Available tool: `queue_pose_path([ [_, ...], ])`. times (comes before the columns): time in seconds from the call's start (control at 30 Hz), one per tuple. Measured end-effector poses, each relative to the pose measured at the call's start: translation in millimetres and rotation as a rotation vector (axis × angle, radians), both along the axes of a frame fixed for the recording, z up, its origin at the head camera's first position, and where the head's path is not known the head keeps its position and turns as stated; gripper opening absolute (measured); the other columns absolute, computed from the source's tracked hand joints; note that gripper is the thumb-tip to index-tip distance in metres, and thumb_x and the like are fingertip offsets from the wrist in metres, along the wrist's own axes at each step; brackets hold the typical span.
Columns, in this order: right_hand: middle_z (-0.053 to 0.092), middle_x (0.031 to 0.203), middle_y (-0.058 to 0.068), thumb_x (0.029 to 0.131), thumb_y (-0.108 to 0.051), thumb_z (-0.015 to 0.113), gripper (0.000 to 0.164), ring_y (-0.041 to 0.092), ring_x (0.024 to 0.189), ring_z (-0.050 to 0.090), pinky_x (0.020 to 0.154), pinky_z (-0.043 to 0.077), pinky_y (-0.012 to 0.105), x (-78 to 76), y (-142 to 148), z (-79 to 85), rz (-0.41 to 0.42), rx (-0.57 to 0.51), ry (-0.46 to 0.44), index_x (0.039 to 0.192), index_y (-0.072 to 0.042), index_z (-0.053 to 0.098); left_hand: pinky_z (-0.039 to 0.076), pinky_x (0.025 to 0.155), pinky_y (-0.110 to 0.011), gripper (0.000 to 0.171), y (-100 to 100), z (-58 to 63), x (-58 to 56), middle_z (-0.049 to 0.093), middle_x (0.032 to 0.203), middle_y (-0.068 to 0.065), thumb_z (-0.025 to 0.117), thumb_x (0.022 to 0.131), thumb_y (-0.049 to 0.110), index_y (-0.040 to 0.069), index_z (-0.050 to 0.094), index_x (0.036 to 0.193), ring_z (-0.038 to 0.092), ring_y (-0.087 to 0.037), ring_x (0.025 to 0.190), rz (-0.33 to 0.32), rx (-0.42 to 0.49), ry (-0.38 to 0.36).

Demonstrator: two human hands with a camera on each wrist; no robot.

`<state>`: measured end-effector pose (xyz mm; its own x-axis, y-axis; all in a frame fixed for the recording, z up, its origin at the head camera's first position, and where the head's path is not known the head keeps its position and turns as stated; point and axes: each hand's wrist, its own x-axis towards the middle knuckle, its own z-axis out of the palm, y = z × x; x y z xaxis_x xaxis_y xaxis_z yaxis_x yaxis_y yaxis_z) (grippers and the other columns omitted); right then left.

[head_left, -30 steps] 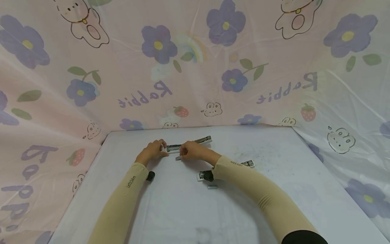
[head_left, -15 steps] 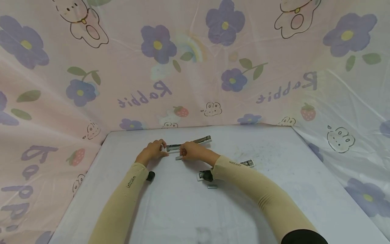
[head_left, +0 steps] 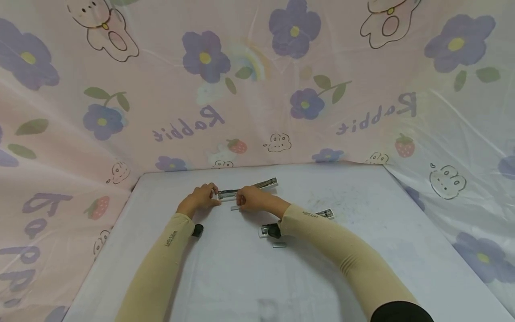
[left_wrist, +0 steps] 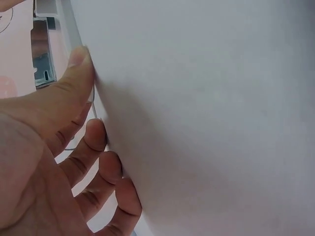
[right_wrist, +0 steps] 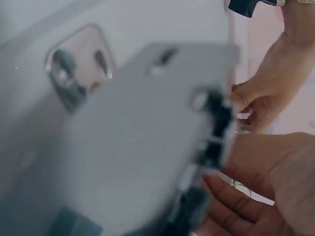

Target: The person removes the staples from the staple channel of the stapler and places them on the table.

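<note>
At the far middle of the table lies an opened stapler, its raised arm slanting back to the right. My left hand grips its left end between thumb and fingers; in the left wrist view the thumb lies along the stapler's edge. My right hand, fingers curled, covers the stapler's middle and pinches a short grey strip of staples, which sticks out left of the fingertips. Those fingertips are mostly hidden. In the right wrist view a second stapler looms blurred before my right hand.
The second opened stapler lies nearer, partly under the right sleeve and wrist camera. Another strip of staples lies in front of it. A printed cloth surrounds the white table at the back and sides.
Both hands stay almost in place. The strip at my right fingertips looks slightly flatter than a second ago. The whole view has shifted a little.
</note>
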<state>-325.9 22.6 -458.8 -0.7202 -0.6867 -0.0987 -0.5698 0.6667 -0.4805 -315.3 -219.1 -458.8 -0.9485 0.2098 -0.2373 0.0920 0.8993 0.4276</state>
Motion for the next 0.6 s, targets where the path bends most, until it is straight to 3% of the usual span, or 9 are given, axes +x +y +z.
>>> queue_pose_path([
  [0.2, 0.07, 0.098, 0.002, 0.101, -0.017, 0.077, 0.007, 0.015, 0.091, 0.062, 0.083, 0.052, 0.032, 6.0, 14, 19.0, 0.014, -0.031, 0.035, 0.103, -0.011, 0.075, 0.046, 0.091, -0.052, 0.036, 2, 3.1, 4.8, 0.055, 0.113, -0.012, 0.075, 0.103, 0.027, 0.009, 0.055, 0.127, 0.05, -0.033, 0.106, 0.017, 0.017, -0.012],
  [0.47, 0.072, 0.1, -0.002, 0.104, -0.028, 0.074, 0.018, 0.013, 0.093, 0.065, 0.085, 0.055, 0.032, 11.7, 51, 49.9, -0.013, -0.122, 0.021, 0.113, -0.012, 0.074, 0.046, 0.091, -0.049, 0.043, -4, 3.1, 7.8, 0.056, 0.112, -0.015, 0.076, 0.102, 0.025, 0.004, 0.054, 0.132, 0.052, -0.032, 0.101, 0.011, 0.075, 0.01],
  [0.6, 0.074, 0.107, 0.001, 0.104, -0.026, 0.073, 0.026, 0.019, 0.102, 0.068, 0.093, 0.056, 0.038, 20.9, 74, 63.2, -0.034, -0.165, 0.037, 0.12, -0.006, 0.073, 0.049, 0.099, -0.052, 0.048, -9, 4.5, 11.3, 0.059, 0.121, -0.019, 0.073, 0.104, 0.027, 0.0, 0.055, 0.139, 0.057, -0.035, 0.109, 0.021, 0.106, 0.028],
])
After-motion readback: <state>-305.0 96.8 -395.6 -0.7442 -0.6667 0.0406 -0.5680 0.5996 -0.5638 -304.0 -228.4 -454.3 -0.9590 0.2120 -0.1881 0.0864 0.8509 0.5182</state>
